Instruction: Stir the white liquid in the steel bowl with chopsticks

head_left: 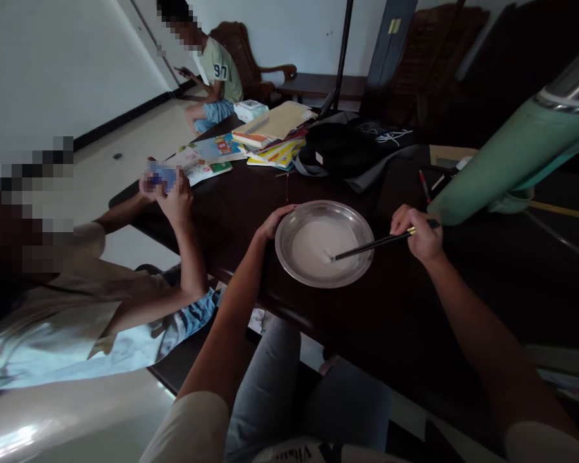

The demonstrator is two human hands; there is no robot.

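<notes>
A shallow metal bowl (284, 258) rests on the dark table in front of me, with a pale, milky liquid (313, 247) in it. My left hand (276, 222) grips the bowl's left rim, its fingers partly hidden behind the edge. In my right hand (422, 236), closed around their upper end, is a pair of dark chopsticks (374, 245) with gold-coloured bands. Their tips dip into the liquid near the bowl's middle, slanting down from right to left.
A green thermos flask (492, 161) stands close beyond my right hand. Behind the bowl lie a black bag (342, 148) and a stack of books and papers (275, 135). One person sits at my left holding a phone (161, 177); another sits farther back on a wooden chair (236, 45).
</notes>
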